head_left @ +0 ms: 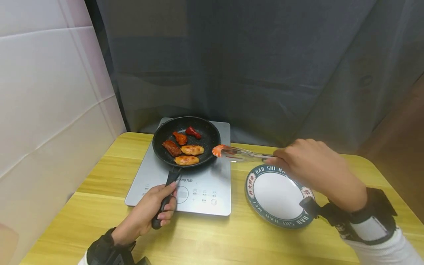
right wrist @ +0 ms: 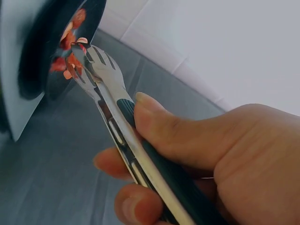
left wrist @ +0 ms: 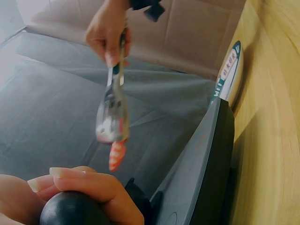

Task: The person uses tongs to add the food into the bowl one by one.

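My left hand (head_left: 153,206) grips the black handle (head_left: 171,177) of a frying pan (head_left: 210,138), which sits on a silver induction cooktop (head_left: 215,184). Inside the pan lie two golden chicken wings (head_left: 192,149), a brown slab of meat (head_left: 171,148), an orange-red piece (head_left: 180,138) and a small dark-red drumstick (head_left: 193,132). With my right hand (head_left: 313,169) I hold metal tongs (head_left: 246,154) with dark green grips (right wrist: 183,187). Pinched in their tips is an orange, white-striped shrimp (left wrist: 117,155), which overlaps the pan's right rim in the head view.
A white plate (head_left: 278,195) with a green lettered rim lies to the right of the cooktop, partly under my right hand. Beneath everything is a yellow wooden table (head_left: 212,243). Dark grey cloth (head_left: 248,73) hangs behind, and a white panel (head_left: 49,92) stands at left.
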{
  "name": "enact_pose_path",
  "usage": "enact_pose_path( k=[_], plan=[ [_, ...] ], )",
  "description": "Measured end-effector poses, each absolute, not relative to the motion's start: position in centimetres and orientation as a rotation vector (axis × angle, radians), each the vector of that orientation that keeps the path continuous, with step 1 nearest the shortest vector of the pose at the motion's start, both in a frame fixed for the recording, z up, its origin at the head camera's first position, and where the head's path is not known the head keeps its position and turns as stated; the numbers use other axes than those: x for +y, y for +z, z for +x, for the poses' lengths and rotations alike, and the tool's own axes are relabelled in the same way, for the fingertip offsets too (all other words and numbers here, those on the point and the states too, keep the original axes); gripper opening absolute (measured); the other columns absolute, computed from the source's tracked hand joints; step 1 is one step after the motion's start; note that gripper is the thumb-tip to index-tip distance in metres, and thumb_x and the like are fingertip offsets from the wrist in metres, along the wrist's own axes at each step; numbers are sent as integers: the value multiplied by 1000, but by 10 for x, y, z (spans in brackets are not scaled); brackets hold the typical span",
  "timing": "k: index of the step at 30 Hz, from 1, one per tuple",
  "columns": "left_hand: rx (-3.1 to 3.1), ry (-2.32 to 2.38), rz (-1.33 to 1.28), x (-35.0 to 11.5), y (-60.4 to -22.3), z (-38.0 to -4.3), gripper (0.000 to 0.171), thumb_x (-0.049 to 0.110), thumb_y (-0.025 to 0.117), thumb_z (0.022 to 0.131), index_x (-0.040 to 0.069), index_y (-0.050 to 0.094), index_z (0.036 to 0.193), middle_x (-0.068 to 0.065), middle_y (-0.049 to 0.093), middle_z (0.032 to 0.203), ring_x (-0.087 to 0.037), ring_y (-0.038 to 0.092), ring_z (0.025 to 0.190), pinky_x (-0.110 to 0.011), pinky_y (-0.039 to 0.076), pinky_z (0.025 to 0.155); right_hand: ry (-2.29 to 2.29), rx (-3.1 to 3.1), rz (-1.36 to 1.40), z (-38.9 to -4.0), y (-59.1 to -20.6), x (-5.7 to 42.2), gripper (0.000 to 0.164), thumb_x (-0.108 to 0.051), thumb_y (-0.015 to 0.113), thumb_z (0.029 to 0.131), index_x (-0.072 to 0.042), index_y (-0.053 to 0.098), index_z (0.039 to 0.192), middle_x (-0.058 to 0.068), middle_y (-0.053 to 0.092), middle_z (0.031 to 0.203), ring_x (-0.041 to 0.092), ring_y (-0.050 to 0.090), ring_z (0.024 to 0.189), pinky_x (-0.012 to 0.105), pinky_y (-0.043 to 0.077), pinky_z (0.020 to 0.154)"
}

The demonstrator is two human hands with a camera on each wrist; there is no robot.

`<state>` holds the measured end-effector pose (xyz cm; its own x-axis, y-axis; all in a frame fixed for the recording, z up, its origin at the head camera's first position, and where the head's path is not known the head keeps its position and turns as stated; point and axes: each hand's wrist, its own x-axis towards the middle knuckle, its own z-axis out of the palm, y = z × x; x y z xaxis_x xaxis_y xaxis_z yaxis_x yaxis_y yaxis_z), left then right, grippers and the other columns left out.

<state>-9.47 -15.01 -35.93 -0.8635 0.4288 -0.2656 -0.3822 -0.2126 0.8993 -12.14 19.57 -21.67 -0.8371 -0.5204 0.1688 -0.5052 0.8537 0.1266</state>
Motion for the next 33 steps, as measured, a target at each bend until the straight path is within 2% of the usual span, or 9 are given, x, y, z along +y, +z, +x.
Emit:
enact_pose_path(
  k=[10, 21, 33],
  plan=[
    [1569, 2104, 62, -144, -359, -97, 33, 35, 39, 104, 3, 35, 95, 3, 33, 61, -4, 29, 40, -19, 31, 36, -146, -2885, 792, -154, -207, 153, 39, -37, 64, 92, -19, 55, 58, -2, 35, 51, 17, 38, 46, 29, 29, 41],
    [1571, 2110, 36, -148, -359, -95, 34, 35, 39, 104, 3, 35, 95, 3, 33, 61, -4, 29, 40, -19, 31, 36, -258, -2970, 757, -196, -209, 121, 24, -34, 70, 87, -13, 68, 75, 1, 49, 57, 20, 48, 50, 30, 35, 43],
    [1548, 2110, 53, -148, -359, -94, 33, 35, 39, 104, 3, 34, 95, 4, 34, 61, -4, 30, 40, -19, 32, 37, -305, -3028, 723, -223, -222, 103, 24, -38, 71, 86, -14, 68, 87, 2, 56, 70, 21, 54, 62, 32, 43, 50]
  ],
)
